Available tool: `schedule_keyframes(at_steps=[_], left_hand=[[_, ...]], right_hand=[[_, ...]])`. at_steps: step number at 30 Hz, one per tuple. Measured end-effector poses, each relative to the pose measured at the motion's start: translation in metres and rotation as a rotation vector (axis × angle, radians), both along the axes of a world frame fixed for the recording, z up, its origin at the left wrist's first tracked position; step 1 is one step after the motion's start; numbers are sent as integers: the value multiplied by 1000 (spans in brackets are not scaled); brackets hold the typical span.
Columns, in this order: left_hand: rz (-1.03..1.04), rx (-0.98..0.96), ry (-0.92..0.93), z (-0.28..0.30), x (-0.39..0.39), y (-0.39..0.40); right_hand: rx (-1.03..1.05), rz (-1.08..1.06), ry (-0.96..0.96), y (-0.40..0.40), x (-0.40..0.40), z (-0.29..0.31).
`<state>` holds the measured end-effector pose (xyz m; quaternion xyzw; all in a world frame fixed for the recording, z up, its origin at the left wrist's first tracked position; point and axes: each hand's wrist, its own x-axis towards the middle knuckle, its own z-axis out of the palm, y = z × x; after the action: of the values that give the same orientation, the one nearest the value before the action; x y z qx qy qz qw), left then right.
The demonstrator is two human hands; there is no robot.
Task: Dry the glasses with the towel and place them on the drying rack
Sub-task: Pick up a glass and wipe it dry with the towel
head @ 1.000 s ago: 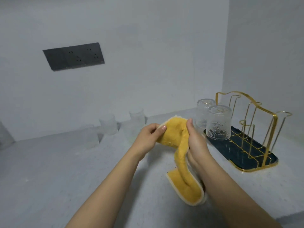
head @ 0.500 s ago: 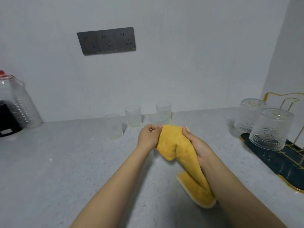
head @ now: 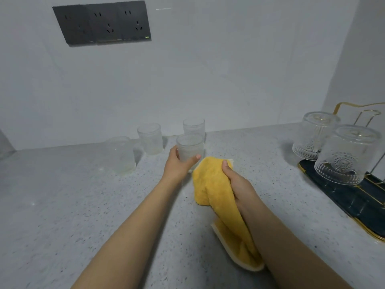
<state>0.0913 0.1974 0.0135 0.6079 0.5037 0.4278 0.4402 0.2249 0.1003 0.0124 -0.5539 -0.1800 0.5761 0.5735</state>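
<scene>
The left hand [head: 179, 163] was curled round a clear, straight-sided cylindrical drinking glass [head: 190, 150], thumb on its near right side and fingers behind, the glass upright and its base hidden by the hand. The right hand [head: 236, 182] gripped a fluffy yellow terry towel [head: 216, 197] with a pale cream edge, bunched at the top just beside the held glass at its 4 o'clock and hanging in a long soft fold toward 6 o'clock along the forearm. Three more clear cylindrical glasses stood upright on the speckled grey stone-look tabletop [head: 62, 205]: one [head: 193, 127] directly behind the held glass at 12 o'clock, one [head: 150, 138] at its 10 o'clock, and a fainter, blurred one [head: 121, 154] at 9 o'clock. Well apart at 3 o'clock, a drying rack [head: 343, 197] of thin curved gold wire over a dark, glossy, gold-rimmed tray carried two embossed, ribbed glasses upside down, the nearer [head: 348, 155] showing a round medallion pattern, the farther [head: 312, 136] just behind it. A matte dark grey rectangular socket panel [head: 102, 22] sat on the plain white wall at 11 o'clock.
</scene>
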Motion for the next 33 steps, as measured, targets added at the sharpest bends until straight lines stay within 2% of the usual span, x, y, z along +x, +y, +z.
schedule_keyframes(at_steps=[4, 9, 16, 19, 22, 27, 29, 33], left_hand=[[15, 19, -73, -4, 10, 2], [55, 48, 8, -1, 14, 0], [80, 10, -106, 13, -6, -53], [-7, 0, -229, 22, -6, -77], [0, -121, -383, 24, -2, -106], [58, 6, -378, 17, 2, -120], [-8, 33, -392, 16, 2, -123], [-114, -81, -472, 10, 6, -129]], right_hand=[[-32, -14, -20, 4, -2, -3], [-15, -82, 73, -3, 1, 1], [211, -74, 236, -29, -9, 16], [385, -4, 137, -37, -17, 17], [502, 85, -139, -55, -31, 18], [591, 170, -505, -71, -48, 20], [593, 159, -544, -70, -47, 21], [416, 92, -363, -64, -32, 32]])
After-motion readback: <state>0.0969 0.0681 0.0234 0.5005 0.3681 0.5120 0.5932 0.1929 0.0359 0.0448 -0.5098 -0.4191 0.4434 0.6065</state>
